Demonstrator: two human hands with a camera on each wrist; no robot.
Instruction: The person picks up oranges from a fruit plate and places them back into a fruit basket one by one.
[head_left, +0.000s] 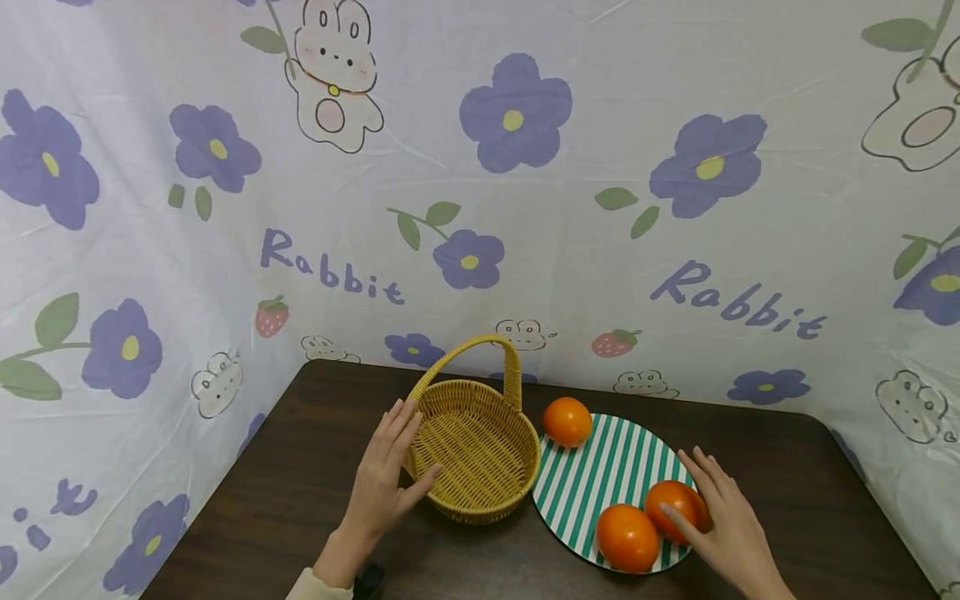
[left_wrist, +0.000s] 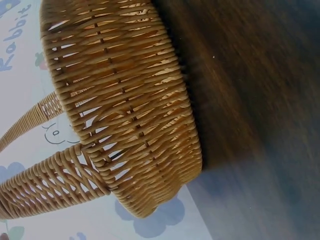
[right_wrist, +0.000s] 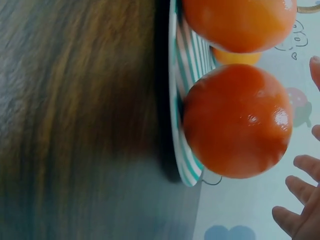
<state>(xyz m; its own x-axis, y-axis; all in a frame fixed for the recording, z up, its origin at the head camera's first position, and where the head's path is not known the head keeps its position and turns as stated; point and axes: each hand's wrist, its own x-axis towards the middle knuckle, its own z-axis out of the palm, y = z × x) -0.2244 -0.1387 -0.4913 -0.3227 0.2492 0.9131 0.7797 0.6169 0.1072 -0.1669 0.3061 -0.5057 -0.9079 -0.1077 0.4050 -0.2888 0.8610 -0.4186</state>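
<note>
A yellow woven basket point(head_left: 480, 458) with an arched handle stands upright with nothing in it. My left hand point(head_left: 378, 483) is at its left side, fingers straight near the handle's base and thumb over the rim; I cannot tell whether it touches. Only the basket's woven side point(left_wrist: 130, 100) and handle fill most of the left wrist view. My right hand point(head_left: 727, 525) spreads around the rightmost glossy orange fruit point(head_left: 667, 498). In the right wrist view, its fingers point(right_wrist: 300, 190) are apart from that fruit point(right_wrist: 237, 122). Another orange fruit point(head_left: 628, 540) sits beside it.
All the fruit lies on a round, green-and-white striped mat or plate point(head_left: 585, 483), including a third fruit point(head_left: 567, 422) at its far left edge, near the basket. The dark wooden table point(head_left: 300, 483) ends at a patterned cloth point(head_left: 420, 175) hanging behind and at both sides.
</note>
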